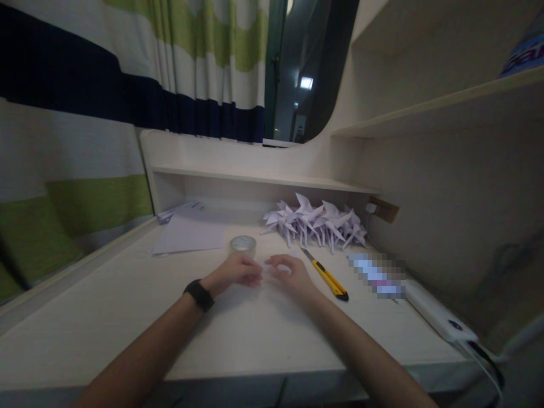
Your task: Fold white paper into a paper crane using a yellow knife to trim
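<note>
Grip of left hand (238, 271) and right hand (287, 272) pinched together on a small pale piece (267, 270), low over the table (127, 306) for steadiness; tape roll (242, 245) and yellow cutter (327, 276) within reach, folded paper pinwheels (317, 224) stacked clear behind.

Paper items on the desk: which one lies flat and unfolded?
The flat sheet at the back left, behind the tape roll. The paper pinwheels to its right are folded and stand up in points.

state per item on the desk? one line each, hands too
left hand: fingers curled, tips meeting the right hand's
right hand: curled; hold not clear
tape roll: flat on desk, untouched
utility knife: lying flat, blade state unclear
folded paper shapes: piled under shelf
paper sheets: flat
</note>
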The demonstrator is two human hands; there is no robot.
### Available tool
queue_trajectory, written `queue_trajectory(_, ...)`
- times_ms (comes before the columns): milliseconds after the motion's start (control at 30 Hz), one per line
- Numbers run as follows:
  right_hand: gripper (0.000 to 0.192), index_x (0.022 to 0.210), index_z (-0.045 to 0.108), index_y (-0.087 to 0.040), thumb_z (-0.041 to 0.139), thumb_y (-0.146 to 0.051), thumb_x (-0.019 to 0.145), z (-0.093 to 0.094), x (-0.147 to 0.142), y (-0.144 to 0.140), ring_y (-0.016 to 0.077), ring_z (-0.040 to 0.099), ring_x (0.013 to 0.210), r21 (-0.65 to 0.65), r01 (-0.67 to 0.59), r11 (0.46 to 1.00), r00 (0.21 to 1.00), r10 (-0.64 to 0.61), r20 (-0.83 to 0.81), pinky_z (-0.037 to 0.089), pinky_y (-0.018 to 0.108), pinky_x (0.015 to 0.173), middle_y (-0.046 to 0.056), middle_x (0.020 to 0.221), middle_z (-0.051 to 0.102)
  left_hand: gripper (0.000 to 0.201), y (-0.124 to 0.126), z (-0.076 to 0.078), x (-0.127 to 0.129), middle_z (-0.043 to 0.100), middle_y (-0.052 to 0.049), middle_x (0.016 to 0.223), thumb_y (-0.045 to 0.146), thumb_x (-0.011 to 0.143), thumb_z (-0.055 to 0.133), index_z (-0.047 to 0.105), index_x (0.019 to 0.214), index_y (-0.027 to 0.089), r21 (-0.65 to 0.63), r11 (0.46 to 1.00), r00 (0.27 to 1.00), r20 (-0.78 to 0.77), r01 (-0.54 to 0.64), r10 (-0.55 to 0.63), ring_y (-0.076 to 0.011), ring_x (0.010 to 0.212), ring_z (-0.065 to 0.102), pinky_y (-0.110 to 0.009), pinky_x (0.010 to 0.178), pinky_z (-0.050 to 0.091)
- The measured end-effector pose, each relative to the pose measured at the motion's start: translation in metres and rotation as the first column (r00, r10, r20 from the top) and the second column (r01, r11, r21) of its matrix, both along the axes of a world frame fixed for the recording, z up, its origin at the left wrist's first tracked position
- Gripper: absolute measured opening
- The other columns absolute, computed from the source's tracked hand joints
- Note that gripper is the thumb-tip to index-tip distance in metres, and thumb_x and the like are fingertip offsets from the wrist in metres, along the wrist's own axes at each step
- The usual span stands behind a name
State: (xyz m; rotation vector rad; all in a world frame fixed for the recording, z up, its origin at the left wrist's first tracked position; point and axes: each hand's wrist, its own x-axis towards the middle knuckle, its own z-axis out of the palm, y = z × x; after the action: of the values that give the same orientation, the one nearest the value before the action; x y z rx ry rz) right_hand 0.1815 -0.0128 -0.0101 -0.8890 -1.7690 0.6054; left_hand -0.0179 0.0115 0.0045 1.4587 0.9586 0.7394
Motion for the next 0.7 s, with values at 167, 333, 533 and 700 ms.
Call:
queue_trajectory(167,0.012,0.072,0.062,-0.019,0.068,-0.029,0.075,-0.0022,0.0009,0.003,0.0221,0.064,0.095,-0.058,-0.01,0.998,1.0,0.009,-0.009,0.051,0.036,0.081,0.01,0.095,0.072,0.028,-0.0022,0.0027,0.0006,0.072,-0.013,0.075,0.036,0.069,0.076,0.071,0.073,0.009,-0.002,1.0,1.0,-0.003,0.018,-0.018,-0.0189,0.065,0.069,-0.029,0.063,0.055)
queue_trajectory(333,0.012,0.071,0.062,-0.019,0.069,-0.028,0.073,-0.0011,-0.001,-0.0001,0.0214,0.064,0.095,-0.061,0.028,0.998,0.999,-0.027,0.02,0.051,0.035,0.081,0.009,0.094,0.072,0.028,-0.0062,0.0067,0.0017,0.073,-0.013,0.073,0.037,0.07,0.076,0.071,0.073,0.009,-0.005,1.0,1.0,-0.012,0.017,-0.017,-0.0166,0.06,0.067,-0.027,0.06,0.054)
queue_trajectory(533,0.009,0.07,0.062,-0.02,0.072,-0.02,0.07,0.0004,-0.0028,-0.0029,0.0201,0.064,0.094,0.005,0.082,0.997,0.99,-0.082,0.119,0.05,0.035,0.083,0.006,0.094,0.072,0.029,-0.0065,0.0058,0.0017,0.072,-0.011,0.07,0.038,0.069,0.076,0.072,0.072,0.009,-0.001,0.999,0.999,0.003,0.04,-0.04,-0.0155,0.058,0.066,-0.026,0.059,0.053)
queue_trajectory(700,0.011,0.07,0.063,-0.02,0.072,-0.015,0.07,0.001,-0.0034,-0.0025,0.0194,0.064,0.09,0.074,0.102,0.992,0.979,-0.113,0.171,0.049,0.034,0.084,0.005,0.091,0.072,0.029,-0.0051,0.0034,0.0004,0.073,-0.011,0.073,0.039,0.07,0.076,0.072,0.074,0.01,-0.018,0.998,0.998,0.01,0.058,-0.058,-0.0155,0.06,0.067,-0.026,0.06,0.053)
